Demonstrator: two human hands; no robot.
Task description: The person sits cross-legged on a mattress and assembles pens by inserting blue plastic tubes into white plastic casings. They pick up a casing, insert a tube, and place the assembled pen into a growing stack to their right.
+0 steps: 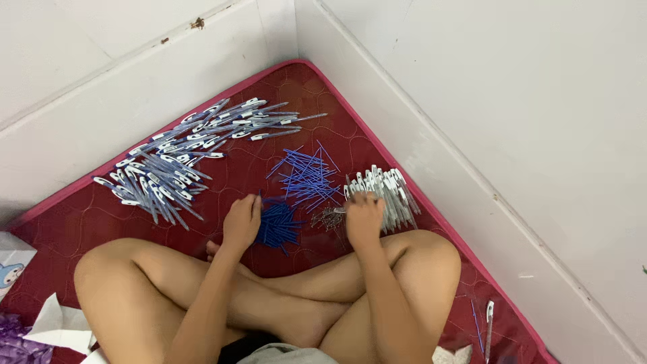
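Note:
I sit cross-legged on a dark red quilted mat [81, 216]. My left hand [242, 221] rests curled at the edge of a small heap of blue pen refills [278, 226]; whether it pinches one I cannot tell. My right hand [364, 217] reaches into a bundle of white and grey pen barrels [391, 195], fingers closed over them. Between the hands lies a little cluster of metal springs [328, 217]. Further out is a loose scatter of blue refills [306, 176].
A large pile of assembled blue and white pens [182, 155] covers the mat's far left. White walls [485, 94] meet at the corner behind the mat. One pen [488, 320] lies by my right knee. White paper and purple wrapping [40, 330] sit at lower left.

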